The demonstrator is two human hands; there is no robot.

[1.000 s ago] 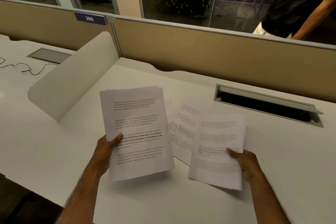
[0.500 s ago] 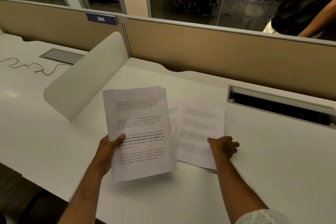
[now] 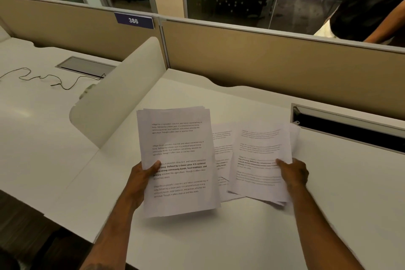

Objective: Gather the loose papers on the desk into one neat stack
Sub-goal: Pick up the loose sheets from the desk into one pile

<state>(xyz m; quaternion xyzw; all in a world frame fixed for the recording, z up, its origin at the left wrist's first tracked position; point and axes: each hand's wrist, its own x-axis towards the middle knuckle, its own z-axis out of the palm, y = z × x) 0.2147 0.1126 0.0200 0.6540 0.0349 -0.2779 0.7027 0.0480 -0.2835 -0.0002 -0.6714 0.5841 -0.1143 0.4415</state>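
Right of the left hand's [image 3: 143,178] pinched white printed stack [image 3: 178,160], the right hand [image 3: 293,172] pinches loose white sheets [image 3: 259,160], which may slip and fan apart.

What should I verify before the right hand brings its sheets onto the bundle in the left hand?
1. Left hand grips the thick bundle of white printed paper: ok.
2. Right hand holds the smaller sheaf of white printed sheets: ok.
3. Bundle edges aligned: not ok, top corners fan out.
4. All sheets collected: not ok, a loose white printed page lies on the white desk.
5. Number of sheets in the sheaf: cannot tell, blurred.
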